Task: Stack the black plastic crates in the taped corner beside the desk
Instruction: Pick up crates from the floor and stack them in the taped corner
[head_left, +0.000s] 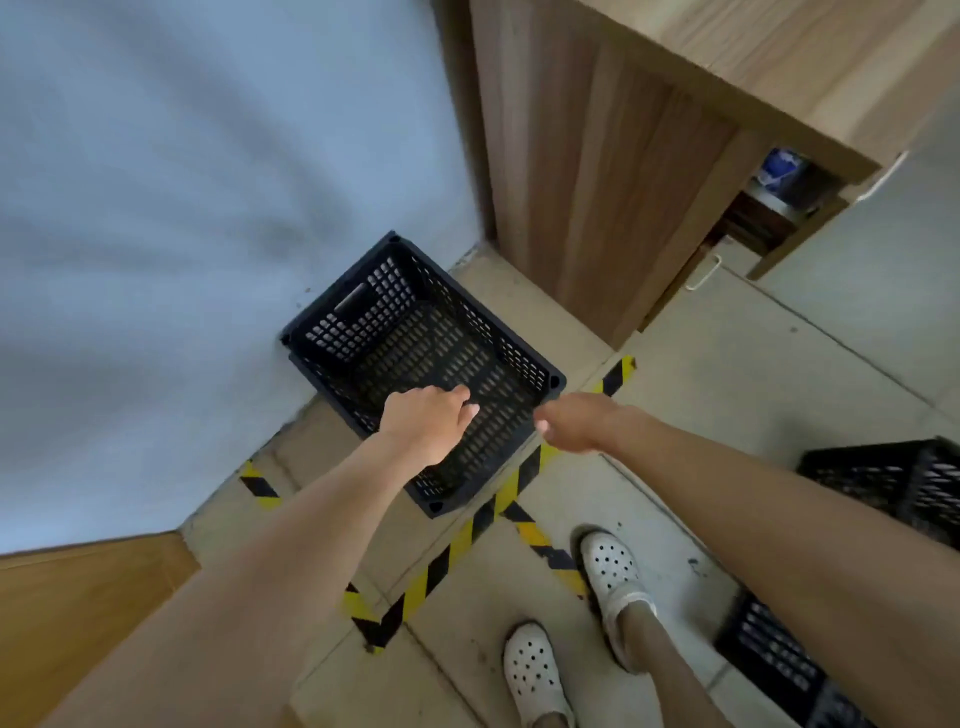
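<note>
- Pale floor tiles (727, 415) underfoot, with two white clogs (613, 571) planted just outside the marked area, probably to keep clear of it.
- Off to the right, close by the legs: two more black crates (883, 483), one nearer (769, 654); both outside the marking, so judged not yet stacked.
- Ahead of the feet, yellow-and-black tape (467, 535) laid as a boundary, marking out the corner for the stack.
- Above the near edge of the corner crate (415, 338), left hand (426, 421) hung with fingers loosely curled, gripping nothing.
- Right hand (576, 421) just beside that crate's right corner, blurred, seemingly slack and empty too.
- Both reached out on either side of the near rim, likely for squaring the crate up or letting it go.
- Sat upright inside the tape, mouth up, far end tight against the grey wall (182, 208); a sensible base for nesting the others.
- Hinted at a second rim beneath on the left; could not tell whether one crate or two.
- Beyond, on the right, wooden desk (623, 182) side panel closing off the corner, with a strip of bare floor between it and the crate.
</note>
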